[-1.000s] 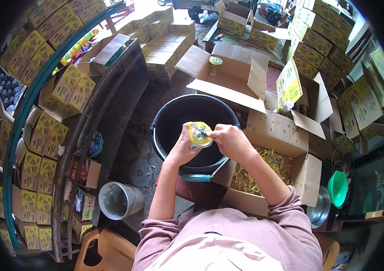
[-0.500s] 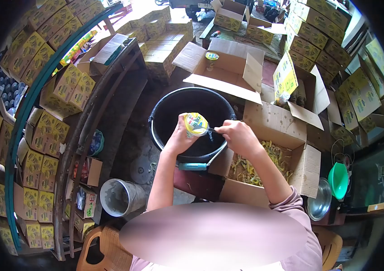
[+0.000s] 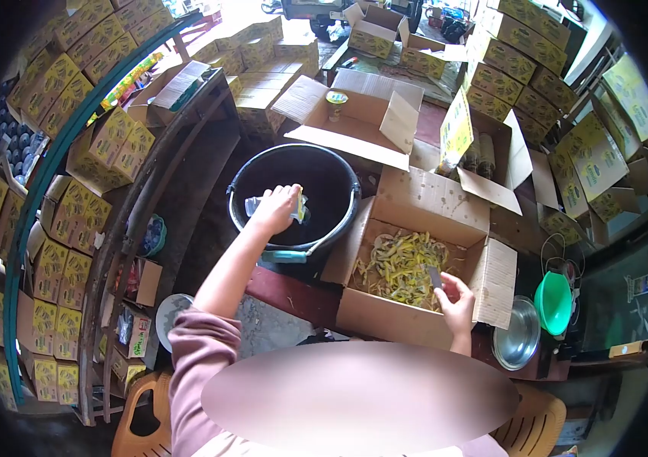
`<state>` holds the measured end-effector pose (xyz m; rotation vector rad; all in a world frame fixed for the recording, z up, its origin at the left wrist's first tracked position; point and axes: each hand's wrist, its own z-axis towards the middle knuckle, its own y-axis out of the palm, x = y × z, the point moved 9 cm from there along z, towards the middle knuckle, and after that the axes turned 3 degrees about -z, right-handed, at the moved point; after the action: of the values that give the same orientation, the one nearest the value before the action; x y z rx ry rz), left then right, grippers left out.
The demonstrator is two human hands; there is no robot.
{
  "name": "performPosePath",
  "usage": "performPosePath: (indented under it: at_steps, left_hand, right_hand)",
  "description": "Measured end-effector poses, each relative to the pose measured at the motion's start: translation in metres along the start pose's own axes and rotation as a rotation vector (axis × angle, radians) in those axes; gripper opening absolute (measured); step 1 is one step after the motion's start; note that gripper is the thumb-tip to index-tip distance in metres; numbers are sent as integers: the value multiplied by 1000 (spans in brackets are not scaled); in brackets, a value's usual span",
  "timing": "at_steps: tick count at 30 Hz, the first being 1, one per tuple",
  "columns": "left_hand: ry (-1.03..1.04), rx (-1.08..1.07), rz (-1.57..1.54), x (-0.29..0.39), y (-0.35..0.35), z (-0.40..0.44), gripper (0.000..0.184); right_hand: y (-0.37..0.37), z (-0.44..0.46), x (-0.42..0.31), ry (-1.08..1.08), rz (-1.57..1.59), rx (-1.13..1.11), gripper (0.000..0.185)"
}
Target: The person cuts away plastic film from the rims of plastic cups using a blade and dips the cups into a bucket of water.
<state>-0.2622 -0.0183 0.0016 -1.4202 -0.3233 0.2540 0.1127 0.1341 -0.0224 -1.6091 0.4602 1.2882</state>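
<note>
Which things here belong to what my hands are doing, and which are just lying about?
Seemingly in use:
- cup, in your left hand
- black bucket, beneath it
- dark flat tool, in your right hand
- carton of yellow strips

Probably just lying about:
- green bowl
- metal basin
- grey bucket

L hand (image 3: 280, 209) grips clear plastic cup (image 3: 252, 206), tipped, over blk bucket (image 3: 328, 171). R hand (image 3: 457, 302) pinches dark flat tool (image 3: 436, 277) above open ctn (image 3: 396, 314) w/ yellow strips (image 3: 396, 263) inside. Metal bowl (image 3: 517, 335) just beside green bowl (image 3: 555, 303), far R. Yellow-topped cup (image 3: 335, 107) in open box (image 3: 373, 123) beyond bucket.
</note>
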Motion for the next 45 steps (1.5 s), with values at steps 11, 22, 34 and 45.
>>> performPosePath:
  at_steps: [11, 22, 34, 45]
  left_hand:
    - [-137, -562, 541, -7, 60, 24, 33]
    - [-156, -641, 585, -3, 10, 33, 46]
    - [-207, -679, 662, -5, -52, 50, 51]
    - [-181, -632, 644, 0, -54, 49, 52]
  right_hand:
    - [-34, -29, 28, 110, 179, 47, 28]
    - [-69, -36, 47, 84, 182, 122, 31]
    - [-60, -25, 34, 125, 236, 55, 29]
    - [-54, -17, 32, 115, 241, 4, 29]
